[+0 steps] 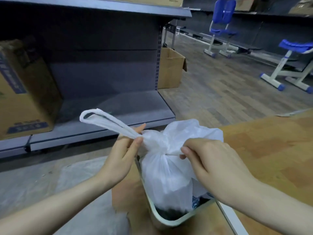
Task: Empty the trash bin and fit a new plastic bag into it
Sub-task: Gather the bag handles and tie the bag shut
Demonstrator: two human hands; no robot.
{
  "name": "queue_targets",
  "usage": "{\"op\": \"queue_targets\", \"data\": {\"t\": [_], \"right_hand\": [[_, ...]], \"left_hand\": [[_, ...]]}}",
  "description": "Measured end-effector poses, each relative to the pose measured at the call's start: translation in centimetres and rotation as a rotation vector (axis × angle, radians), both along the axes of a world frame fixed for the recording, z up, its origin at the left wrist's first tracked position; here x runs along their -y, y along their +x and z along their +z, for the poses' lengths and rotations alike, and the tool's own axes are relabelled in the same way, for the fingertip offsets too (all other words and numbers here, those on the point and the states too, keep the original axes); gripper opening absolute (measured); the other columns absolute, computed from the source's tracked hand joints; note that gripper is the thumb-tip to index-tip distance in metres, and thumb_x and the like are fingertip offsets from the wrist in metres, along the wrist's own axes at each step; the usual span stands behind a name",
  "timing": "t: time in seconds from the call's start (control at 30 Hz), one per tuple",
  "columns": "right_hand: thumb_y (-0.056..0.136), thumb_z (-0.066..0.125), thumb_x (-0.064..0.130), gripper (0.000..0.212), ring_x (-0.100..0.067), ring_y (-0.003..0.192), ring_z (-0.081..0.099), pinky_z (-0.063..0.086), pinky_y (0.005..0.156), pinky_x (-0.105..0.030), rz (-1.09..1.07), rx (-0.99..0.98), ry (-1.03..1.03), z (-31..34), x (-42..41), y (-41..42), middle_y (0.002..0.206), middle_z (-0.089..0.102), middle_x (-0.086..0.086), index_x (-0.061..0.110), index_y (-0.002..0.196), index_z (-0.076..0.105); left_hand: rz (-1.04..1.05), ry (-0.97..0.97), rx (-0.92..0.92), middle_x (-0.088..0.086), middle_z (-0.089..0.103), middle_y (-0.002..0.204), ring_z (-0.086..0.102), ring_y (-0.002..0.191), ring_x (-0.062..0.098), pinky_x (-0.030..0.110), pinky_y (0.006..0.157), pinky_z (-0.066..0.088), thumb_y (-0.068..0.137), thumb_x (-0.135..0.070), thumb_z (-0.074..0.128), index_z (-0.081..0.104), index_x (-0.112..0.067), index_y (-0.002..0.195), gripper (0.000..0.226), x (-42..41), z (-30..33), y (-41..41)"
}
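A white plastic trash bag (166,175), full and gathered at its neck, stands in a pale green rectangular bin (169,222) at the bottom centre. My left hand (122,158) pinches the bag's long looped handle (101,119), which stretches up and to the left. My right hand (210,160) grips the other handle right at the knot (165,152). The bag's bottom is still inside the bin, where dark contents show below it.
A grey metal shelf unit (108,109) stands ahead, with a cardboard box (25,92) on its left. A wooden tabletop (271,150) lies at right. Another open carton (171,68) sits behind the shelf. Blue-and-white chairs (221,29) stand on the floor beyond. A clear plastic sheet (79,177) lies at left.
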State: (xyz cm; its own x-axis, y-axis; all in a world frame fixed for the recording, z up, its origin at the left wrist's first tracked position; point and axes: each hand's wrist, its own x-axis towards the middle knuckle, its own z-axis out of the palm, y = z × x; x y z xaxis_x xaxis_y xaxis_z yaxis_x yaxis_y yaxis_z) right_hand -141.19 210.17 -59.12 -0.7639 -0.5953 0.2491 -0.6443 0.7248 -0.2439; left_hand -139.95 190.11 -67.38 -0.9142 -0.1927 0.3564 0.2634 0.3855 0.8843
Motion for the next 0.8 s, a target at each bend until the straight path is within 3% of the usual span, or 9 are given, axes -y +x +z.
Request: {"op": "queue_targets", "data": {"t": [0.03,0.1,0.23,0.3,0.37,0.5,0.57,0.67,0.8], "right_hand": [[0.098,0.034,0.033,0.030,-0.011,0.086,0.056,0.040,0.067,-0.021,0.017,0.061,-0.079,-0.1,0.4,0.0,0.094,0.058,0.011,0.025,0.090,0.061],[0.095,0.047,0.024,0.024,-0.003,0.087,0.051,0.039,0.073,-0.012,0.042,0.159,-0.268,-0.8,1.1,-0.3,0.094,0.055,0.011,0.017,0.086,0.069],[0.079,0.071,0.011,0.007,0.002,0.091,0.065,0.049,0.081,-0.011,0.025,0.316,-0.739,-2.3,2.5,-1.1,0.088,0.072,0.011,0.012,0.076,0.077],[0.076,0.074,0.009,0.008,0.002,0.085,0.068,0.050,0.078,-0.009,0.004,0.356,-0.883,-2.9,3.1,-1.4,0.081,0.075,0.015,0.017,0.074,0.077],[0.080,0.071,0.008,0.014,0.005,0.081,0.068,0.049,0.075,-0.007,-0.005,0.384,-0.933,-3.1,3.3,-1.7,0.077,0.075,0.018,0.020,0.075,0.076],[0.089,0.062,0.010,0.015,-0.005,0.078,0.063,0.051,0.074,-0.019,-0.047,0.461,-0.979,-3.4,3.5,-2.1,0.083,0.076,-0.008,0.010,0.082,0.076],[0.089,0.061,0.011,0.018,-0.007,0.076,0.063,0.052,0.072,-0.019,-0.047,0.510,-1.032,-3.4,3.8,-2.2,0.081,0.076,-0.008,0.012,0.078,0.076],[0.088,0.062,0.008,0.024,0.001,0.065,0.066,0.049,0.062,-0.005,-0.055,0.528,-1.092,-3.1,4.2,-2.4,0.068,0.074,0.007,0.019,0.071,0.075],[0.091,0.056,0.004,0.025,-0.006,0.061,0.062,0.049,0.060,-0.011,-0.059,0.531,-1.077,-3.1,4.8,-3.2,0.065,0.072,-0.007,0.002,0.072,0.072]], "left_hand": [[-0.010,0.010,-0.049,-0.028,0.049,0.069,0.063,0.085,0.001,0.015,0.071,0.049,0.096,-0.036,0.040,0.062,-0.040,0.098,0.022,0.0,0.1,-0.2],[0.009,0.070,-0.091,-0.022,0.058,0.077,0.058,0.068,-0.011,0.001,0.062,0.041,0.095,-0.030,0.044,0.064,-0.034,0.102,0.022,-0.2,0.7,-0.5],[-0.024,0.096,-0.142,-0.019,0.067,0.087,0.057,0.100,0.009,0.002,0.062,0.041,0.092,-0.021,0.048,0.065,-0.034,0.082,0.023,-0.6,2.0,-0.3],[-0.041,-0.004,-0.180,-0.003,0.071,0.084,0.067,0.096,0.006,0.014,0.064,0.045,0.089,-0.019,0.050,0.065,-0.026,0.071,0.025,-0.7,2.4,-0.3],[-0.041,-0.063,-0.201,0.011,0.071,0.082,0.062,0.085,0.018,0.027,0.073,0.046,0.087,-0.015,0.054,0.070,-0.017,0.071,0.023,-0.7,2.5,-0.4],[-0.099,0.036,-0.122,0.009,0.069,0.072,0.061,0.082,0.015,0.023,0.078,0.045,0.086,-0.018,0.055,0.070,-0.016,0.063,0.027,-1.1,3.1,-0.7],[-0.174,0.124,-0.073,0.006,0.061,0.060,0.056,0.067,0.009,0.022,0.070,0.045,0.088,-0.017,0.055,0.069,-0.028,0.062,0.032,-1.2,3.5,-0.9],[-0.242,0.142,-0.062,-0.008,0.054,0.052,0.048,0.056,0.006,0.015,0.060,0.042,0.092,-0.009,0.055,0.072,-0.034,0.075,0.035,-1.2,3.8,-1.5],[-0.279,0.241,-0.020,-0.006,0.061,0.052,0.053,0.048,0.004,0.014,0.055,0.048,0.089,-0.001,0.057,0.069,-0.028,0.102,0.032,-1.1,3.8,-2.4]]}}
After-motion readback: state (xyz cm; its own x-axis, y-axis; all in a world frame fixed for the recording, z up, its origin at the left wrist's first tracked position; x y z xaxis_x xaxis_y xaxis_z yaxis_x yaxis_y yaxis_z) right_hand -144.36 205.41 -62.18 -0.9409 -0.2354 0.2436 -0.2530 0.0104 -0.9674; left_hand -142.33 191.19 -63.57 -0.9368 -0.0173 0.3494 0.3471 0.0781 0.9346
